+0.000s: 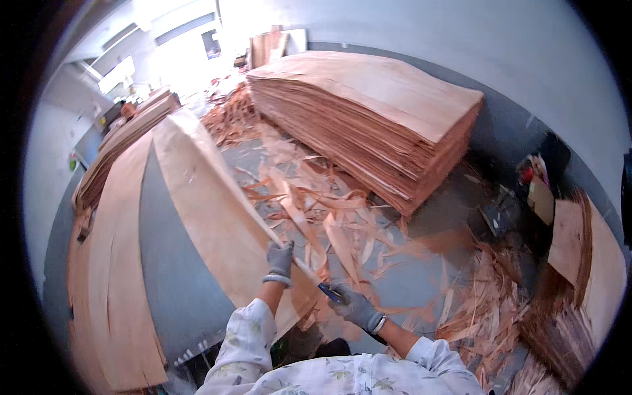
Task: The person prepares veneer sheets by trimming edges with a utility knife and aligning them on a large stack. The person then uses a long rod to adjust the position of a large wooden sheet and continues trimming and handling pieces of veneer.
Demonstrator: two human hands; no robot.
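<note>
A long, pale wood veneer sheet (204, 197) runs away from me along the right side of a grey tabletop (172, 257). Wearing a grey glove, my left hand (280, 259) is closed on the sheet's right edge, near its close end. My right hand (353, 307), also gloved, grips a small blue utility knife (330, 292) just right of that edge; its blade cannot be made out. A narrow strip of veneer (307, 271) shows between the two hands. More veneer (108, 276) lies along the table's left side.
A tall veneer stack (355, 138) stands on the floor at the far right. Torn veneer strips (342, 230) litter the floor beside the table, with another scrap heap (480, 296) at the near right. Veneer sheets (569, 243) lean at the right edge.
</note>
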